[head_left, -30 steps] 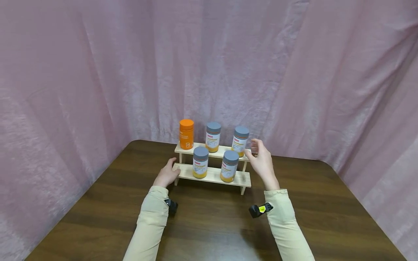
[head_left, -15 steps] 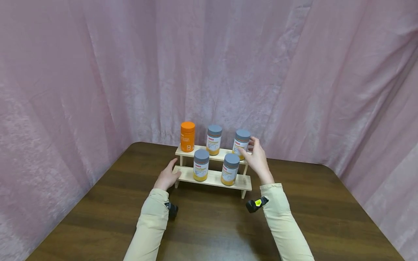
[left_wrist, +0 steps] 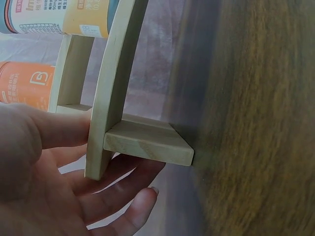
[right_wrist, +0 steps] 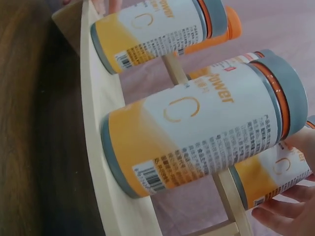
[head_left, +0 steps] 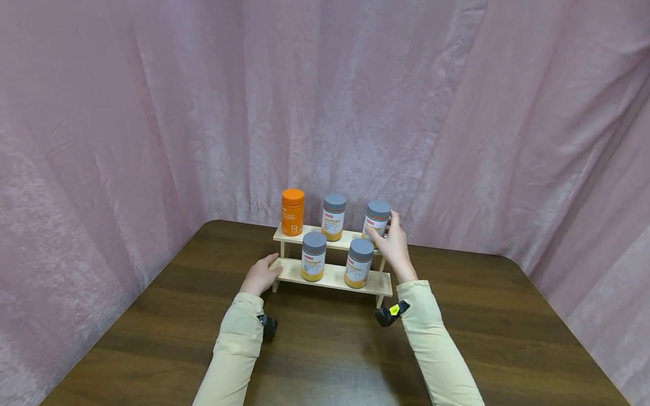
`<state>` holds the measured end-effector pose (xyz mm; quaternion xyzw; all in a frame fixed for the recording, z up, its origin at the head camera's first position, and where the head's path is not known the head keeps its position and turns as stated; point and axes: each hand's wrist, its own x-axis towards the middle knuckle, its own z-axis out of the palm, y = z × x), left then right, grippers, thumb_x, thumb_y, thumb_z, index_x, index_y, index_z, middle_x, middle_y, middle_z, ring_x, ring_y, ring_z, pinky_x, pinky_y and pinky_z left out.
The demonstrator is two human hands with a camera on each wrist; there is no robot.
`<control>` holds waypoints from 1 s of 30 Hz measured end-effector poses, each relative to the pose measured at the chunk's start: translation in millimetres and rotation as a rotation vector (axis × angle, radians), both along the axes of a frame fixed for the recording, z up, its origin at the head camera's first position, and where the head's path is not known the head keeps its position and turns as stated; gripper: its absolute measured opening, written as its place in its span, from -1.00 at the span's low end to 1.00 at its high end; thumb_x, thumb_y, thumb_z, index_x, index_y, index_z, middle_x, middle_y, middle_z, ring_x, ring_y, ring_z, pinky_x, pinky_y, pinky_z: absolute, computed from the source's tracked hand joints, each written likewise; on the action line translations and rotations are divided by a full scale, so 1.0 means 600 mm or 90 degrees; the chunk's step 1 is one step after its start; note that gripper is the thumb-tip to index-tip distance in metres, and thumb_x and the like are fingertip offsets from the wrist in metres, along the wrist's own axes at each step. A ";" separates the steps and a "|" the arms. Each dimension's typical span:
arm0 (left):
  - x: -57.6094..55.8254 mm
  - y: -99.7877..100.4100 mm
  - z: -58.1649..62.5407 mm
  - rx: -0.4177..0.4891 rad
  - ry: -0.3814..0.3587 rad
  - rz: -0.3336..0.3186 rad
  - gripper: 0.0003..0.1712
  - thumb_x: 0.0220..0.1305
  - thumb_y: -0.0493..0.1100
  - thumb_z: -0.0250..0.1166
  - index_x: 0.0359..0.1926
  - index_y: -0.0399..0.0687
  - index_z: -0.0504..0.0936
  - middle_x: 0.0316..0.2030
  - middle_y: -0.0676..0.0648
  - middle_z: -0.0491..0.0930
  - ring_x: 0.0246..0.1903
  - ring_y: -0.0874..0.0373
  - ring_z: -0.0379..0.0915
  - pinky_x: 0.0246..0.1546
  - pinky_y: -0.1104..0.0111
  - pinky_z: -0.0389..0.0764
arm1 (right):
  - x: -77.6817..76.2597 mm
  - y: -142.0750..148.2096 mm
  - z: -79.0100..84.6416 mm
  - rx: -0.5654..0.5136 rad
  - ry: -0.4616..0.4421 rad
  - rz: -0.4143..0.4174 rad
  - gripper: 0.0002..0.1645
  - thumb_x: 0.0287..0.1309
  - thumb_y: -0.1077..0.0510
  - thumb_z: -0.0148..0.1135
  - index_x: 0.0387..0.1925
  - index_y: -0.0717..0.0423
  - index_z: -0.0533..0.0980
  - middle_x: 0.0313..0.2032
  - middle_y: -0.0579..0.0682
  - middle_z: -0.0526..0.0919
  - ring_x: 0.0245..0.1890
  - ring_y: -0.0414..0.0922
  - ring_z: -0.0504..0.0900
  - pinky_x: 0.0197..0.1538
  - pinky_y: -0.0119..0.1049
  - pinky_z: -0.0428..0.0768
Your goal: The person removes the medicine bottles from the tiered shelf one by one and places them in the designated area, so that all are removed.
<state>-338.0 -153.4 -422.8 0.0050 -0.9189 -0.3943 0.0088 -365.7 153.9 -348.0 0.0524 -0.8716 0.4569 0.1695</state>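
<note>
A two-step wooden display stand bears several jars. My left hand holds the left end of its lower step; in the left wrist view the thumb lies on top and the fingers pass beneath the board. At the upper step's right end my right hand grips a grey-lidded supplement jar, thumb on the front and fingers round its right side. In the right wrist view that jar stands partly behind the lower right jar.
On the upper step stand an orange jar at left and a grey-lidded jar in the middle. Another grey-lidded jar sits on the lower step. Behind the brown wooden table hangs a pink curtain.
My right hand has moved left onto the upper right jar and taken hold of it. The left hand's fingers have closed in on the stand's end. The jars appear unmoved.
</note>
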 end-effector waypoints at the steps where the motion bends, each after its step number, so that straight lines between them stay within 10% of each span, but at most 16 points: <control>1: -0.001 0.000 0.000 0.000 0.001 -0.001 -0.42 0.40 -0.13 0.07 0.38 -0.24 0.30 0.34 -0.34 0.31 0.32 -0.31 0.23 0.31 -0.08 0.27 | -0.001 0.000 -0.001 0.002 0.003 -0.002 -0.09 0.26 -0.04 0.24 0.44 0.11 0.00 0.20 0.33 0.43 0.14 0.25 0.51 0.12 0.08 0.52; 30: 0.000 -0.003 -0.001 0.001 -0.019 0.004 -0.42 0.42 -0.10 0.07 0.39 -0.18 0.30 0.36 -0.33 0.30 0.32 -0.31 0.23 0.31 -0.09 0.27 | 0.060 0.052 -0.004 -0.032 0.076 -0.048 -0.13 0.10 0.04 0.42 0.39 -0.01 0.24 0.13 0.29 0.57 0.03 0.23 0.63 0.08 0.05 0.57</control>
